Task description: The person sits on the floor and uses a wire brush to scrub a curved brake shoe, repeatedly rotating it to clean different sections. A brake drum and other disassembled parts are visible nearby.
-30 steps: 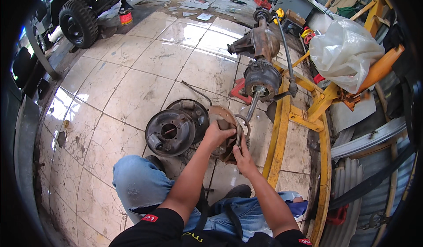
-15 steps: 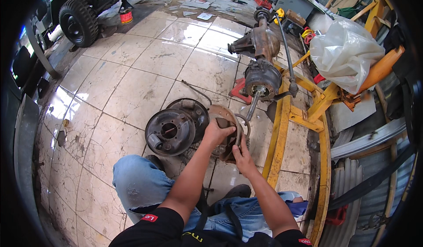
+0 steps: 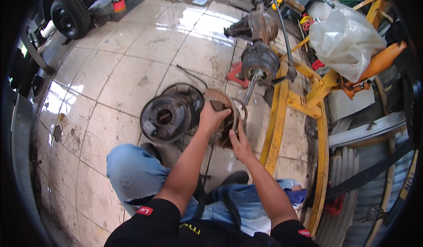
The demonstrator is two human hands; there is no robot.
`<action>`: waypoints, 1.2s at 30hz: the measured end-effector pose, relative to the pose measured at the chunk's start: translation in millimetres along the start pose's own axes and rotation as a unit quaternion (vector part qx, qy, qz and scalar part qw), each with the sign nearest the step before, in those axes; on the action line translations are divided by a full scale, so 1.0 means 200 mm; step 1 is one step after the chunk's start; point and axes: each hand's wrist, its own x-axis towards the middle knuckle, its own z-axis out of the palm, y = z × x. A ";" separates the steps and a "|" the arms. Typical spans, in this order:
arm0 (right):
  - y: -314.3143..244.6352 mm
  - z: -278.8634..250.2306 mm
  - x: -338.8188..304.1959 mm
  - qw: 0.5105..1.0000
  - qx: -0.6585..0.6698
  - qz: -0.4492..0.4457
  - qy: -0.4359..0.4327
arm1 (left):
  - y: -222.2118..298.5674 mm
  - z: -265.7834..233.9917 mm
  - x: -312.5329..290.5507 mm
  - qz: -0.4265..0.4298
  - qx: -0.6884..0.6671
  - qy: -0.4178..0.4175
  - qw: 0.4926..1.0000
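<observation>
Between my hands a rusty, round brake backing plate (image 3: 219, 96) stands on its edge, tilted. My left hand (image 3: 212, 117) grips its near left side, with the thumb reaching over the inside. Against the right rim, my right hand (image 3: 241, 144) presses its fingers and thumb round the edge. Part of the plate's lower inside is dark and covered by my hands. A curved metal piece (image 3: 245, 111) shows just beyond the rim. To the left, a black brake backing plate (image 3: 152, 110) with a central hole leans over a second black plate (image 3: 194, 96) on the tiles.
A drive axle (image 3: 260, 64) rests beyond my hands on a red stand (image 3: 237, 76). A yellow steel frame (image 3: 274, 145) runs along my right, with a clear plastic bag (image 3: 346, 42) above it. A vehicle wheel (image 3: 70, 16) stands at the far left on the tiled floor (image 3: 114, 84).
The whole view has shifted, so the floor things sit higher and slightly further left. Both hands keep their grip on the rusty plate; my left thumb has moved a little across it.
</observation>
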 end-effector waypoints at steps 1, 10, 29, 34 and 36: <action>-0.01 0.02 0.01 1.000 0.005 0.002 -0.008 | -0.07 -0.01 0.05 0.013 0.002 -0.066 0.998; 0.09 0.03 0.02 0.999 0.051 -0.002 0.002 | -0.11 0.03 0.05 -0.020 -0.115 -0.116 0.986; -0.06 0.01 0.01 0.964 0.239 0.112 -0.024 | -0.06 -0.12 -0.02 -0.032 0.011 0.016 0.999; -0.12 0.01 0.01 0.955 0.263 0.134 -0.029 | -0.14 -0.14 0.02 -0.068 -0.156 0.001 0.985; -0.14 0.01 0.01 0.957 0.258 0.131 -0.021 | -0.15 -0.15 0.01 -0.083 -0.193 -0.027 0.977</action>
